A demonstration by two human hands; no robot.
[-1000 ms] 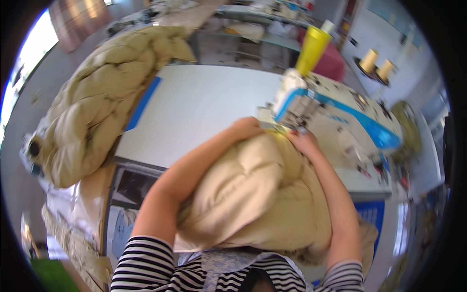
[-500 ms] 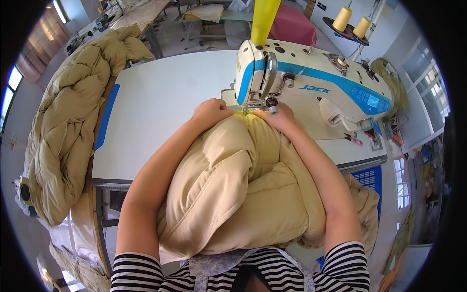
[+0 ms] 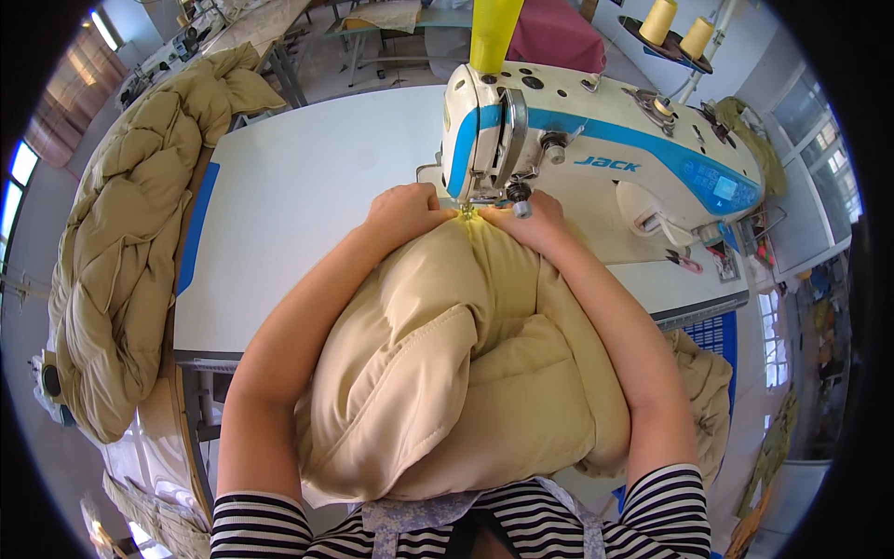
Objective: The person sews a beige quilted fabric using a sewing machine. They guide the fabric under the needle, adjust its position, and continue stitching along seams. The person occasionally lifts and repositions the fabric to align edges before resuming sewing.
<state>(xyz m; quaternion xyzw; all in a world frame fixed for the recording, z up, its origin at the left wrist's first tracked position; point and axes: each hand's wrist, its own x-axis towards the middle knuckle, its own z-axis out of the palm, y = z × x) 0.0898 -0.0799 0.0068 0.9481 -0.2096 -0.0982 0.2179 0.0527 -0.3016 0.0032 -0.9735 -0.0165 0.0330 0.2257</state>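
A beige padded garment (image 3: 503, 401) lies bunched between my forearms, its far edge under the needle area of a white and blue sewing machine (image 3: 596, 140). My left hand (image 3: 407, 212) is closed on that edge just left of the presser foot (image 3: 467, 211). On the other side, my right hand (image 3: 531, 222) pinches the edge, partly hidden behind the machine's head. Both sets of fingertips are close to the foot. A yellowish patch shows on the cloth there; the needle's tip cannot be made out.
More beige padded garments (image 3: 130, 214) are heaped at the left of the white table (image 3: 307, 186). Small pink-handled snips (image 3: 684, 262) lie at the right below the machine. Thread cones (image 3: 657, 22) stand at the back right. A blue basket (image 3: 715, 340) sits under the right edge.
My fingertips have come slightly closer to the presser foot on both sides. The garment's edge is more gathered there, and the whole view has shifted a little.
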